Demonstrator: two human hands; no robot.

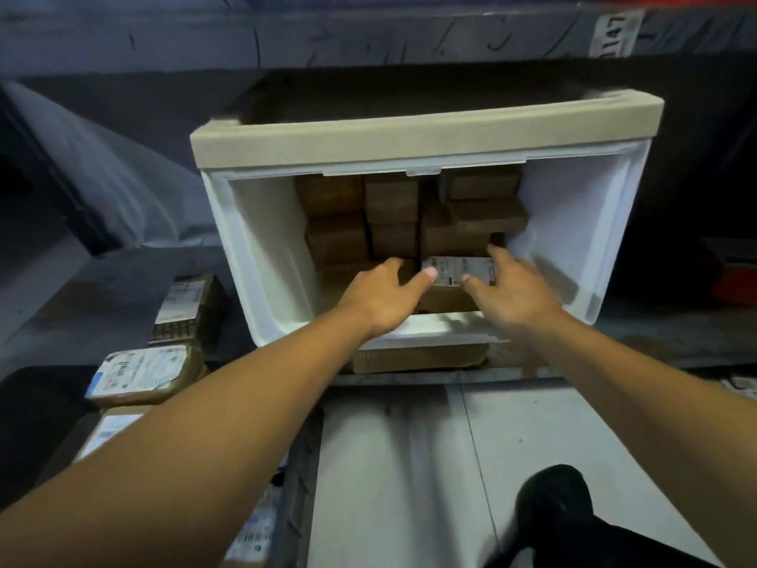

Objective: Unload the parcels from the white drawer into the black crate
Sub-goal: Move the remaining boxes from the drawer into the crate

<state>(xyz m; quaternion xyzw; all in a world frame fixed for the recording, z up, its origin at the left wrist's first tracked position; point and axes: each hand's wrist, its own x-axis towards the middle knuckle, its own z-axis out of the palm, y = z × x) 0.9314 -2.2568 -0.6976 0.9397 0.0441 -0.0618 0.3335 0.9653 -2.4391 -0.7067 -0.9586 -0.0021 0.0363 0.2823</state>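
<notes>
Both hands are inside the white drawer (262, 239), at its near edge, either side of one labelled parcel (458, 269) that lies flat on top of the brown boxes; its long axis runs left to right across the drawer, label upward. The left hand (383, 295) touches the parcel's left end with its thumb, the other fingers spread over the neighbouring box, so its grip is released, not yet closed; the right hand (512, 286) lies just at the parcel's right end, thumb on the label and a finger reaching past the far right corner, fingers fairly straight, also released. Neither hand is clearly nearer; the parcel sits between them, so the lift looks like a two-handed squeeze on the short ends. Behind it the stacked brown parcels (393, 211) fill the drawer's far middle. The black crate (299, 477) lies at the lower left, well apart from the drawer, with labelled parcels (143, 371) already there; the carry would go back and leftward.
</notes>
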